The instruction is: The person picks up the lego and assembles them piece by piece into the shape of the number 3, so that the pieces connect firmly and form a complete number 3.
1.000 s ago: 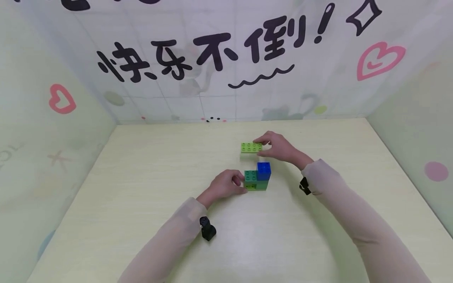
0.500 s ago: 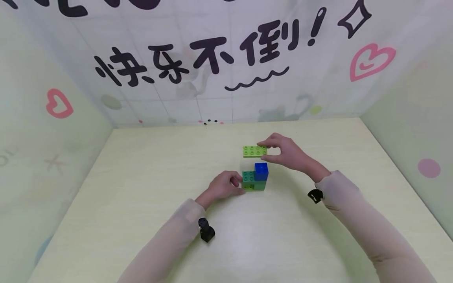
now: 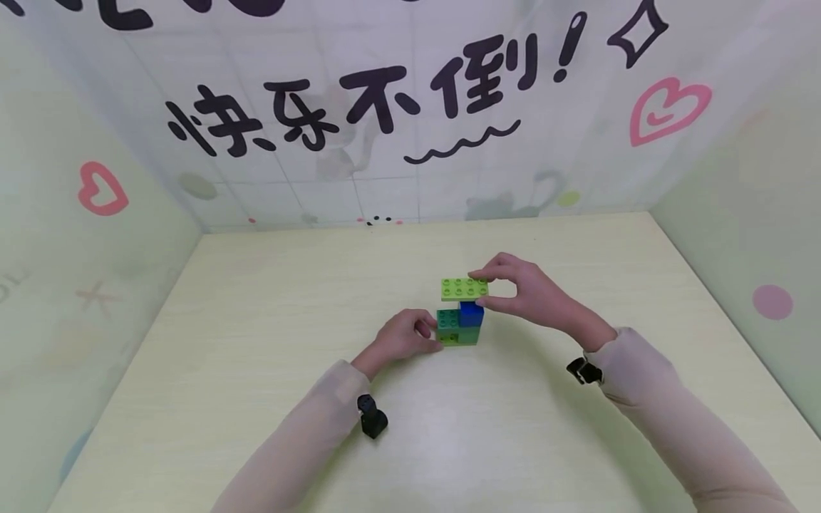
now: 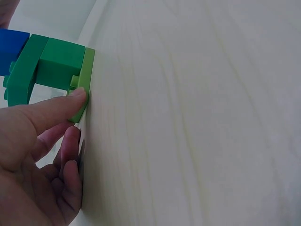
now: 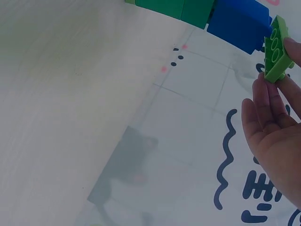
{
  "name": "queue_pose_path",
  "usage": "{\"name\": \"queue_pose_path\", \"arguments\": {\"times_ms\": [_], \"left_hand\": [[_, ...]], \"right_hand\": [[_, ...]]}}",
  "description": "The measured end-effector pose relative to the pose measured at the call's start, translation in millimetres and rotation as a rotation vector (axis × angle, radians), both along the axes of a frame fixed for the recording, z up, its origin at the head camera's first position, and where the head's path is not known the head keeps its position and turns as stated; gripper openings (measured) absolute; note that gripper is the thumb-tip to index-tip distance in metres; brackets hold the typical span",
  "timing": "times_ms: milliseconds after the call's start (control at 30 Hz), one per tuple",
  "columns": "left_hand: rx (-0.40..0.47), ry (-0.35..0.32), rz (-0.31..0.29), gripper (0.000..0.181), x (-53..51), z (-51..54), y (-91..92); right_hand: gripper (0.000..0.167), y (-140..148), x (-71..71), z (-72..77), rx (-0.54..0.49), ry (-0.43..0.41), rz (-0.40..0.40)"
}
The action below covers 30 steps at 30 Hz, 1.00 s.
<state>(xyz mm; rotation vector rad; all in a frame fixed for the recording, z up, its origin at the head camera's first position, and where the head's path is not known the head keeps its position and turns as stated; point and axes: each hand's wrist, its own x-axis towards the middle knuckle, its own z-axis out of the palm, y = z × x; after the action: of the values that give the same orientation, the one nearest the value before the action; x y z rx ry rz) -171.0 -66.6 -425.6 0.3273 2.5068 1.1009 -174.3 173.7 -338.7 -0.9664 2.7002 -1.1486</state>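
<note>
My right hand (image 3: 537, 296) pinches a lime green flat building brick (image 3: 457, 290) by its right end. Its studs face up in the head view, and it hangs just above a blue brick (image 3: 472, 315). Whether the two touch is hard to tell; in the right wrist view the flat brick's hollow underside is close to the blue brick's studs. That blue brick tops the right half of a dark green brick (image 3: 447, 320). Below is another green block (image 4: 60, 65) on a lime base brick (image 4: 86, 70), whose end my left hand (image 3: 405, 335) pinches, thumb beside its stud.
The stack stands on a pale wooden table (image 3: 276, 306). Behind it rises a white printed backdrop (image 3: 288, 192) with black lettering, and pale panels flank both sides. A black camera (image 3: 372, 417) sits on the left wrist, another black camera (image 3: 585, 370) on the right.
My right hand has brought the lime flat brick closer and slightly rightward, from behind the stack to just over the blue brick. The left hand keeps its hold on the stack's base.
</note>
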Motion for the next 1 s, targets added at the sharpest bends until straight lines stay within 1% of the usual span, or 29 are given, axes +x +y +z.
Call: {"name": "queue_pose_path", "arguments": {"times_ms": [233, 500, 733, 833, 1000], "left_hand": [[0.004, -0.004, 0.002, 0.028, -0.2, -0.8, -0.7], [0.008, 0.002, -0.007, 0.026, -1.4, -2.5, -1.4], [0.000, 0.002, -0.010, 0.026, -1.2, -0.7, -0.3], [0.001, -0.001, -0.009, 0.026, -0.6, 0.5, -0.1], [-0.001, 0.001, -0.012, 0.026, -1.1, -0.2, -0.4]], "right_hand": [[0.041, -1.9, 5.0, -4.7, 0.002, -0.002, 0.019], [0.041, -4.0, 7.7, -7.8, 0.022, -0.034, 0.013], [0.041, -3.1, 8.8, -9.8, 0.003, -0.033, 0.027], [0.043, -2.7, 8.7, -11.3, -0.009, -0.043, 0.035], [0.044, -2.2, 7.1, -13.3, -0.023, -0.061, 0.037]]}}
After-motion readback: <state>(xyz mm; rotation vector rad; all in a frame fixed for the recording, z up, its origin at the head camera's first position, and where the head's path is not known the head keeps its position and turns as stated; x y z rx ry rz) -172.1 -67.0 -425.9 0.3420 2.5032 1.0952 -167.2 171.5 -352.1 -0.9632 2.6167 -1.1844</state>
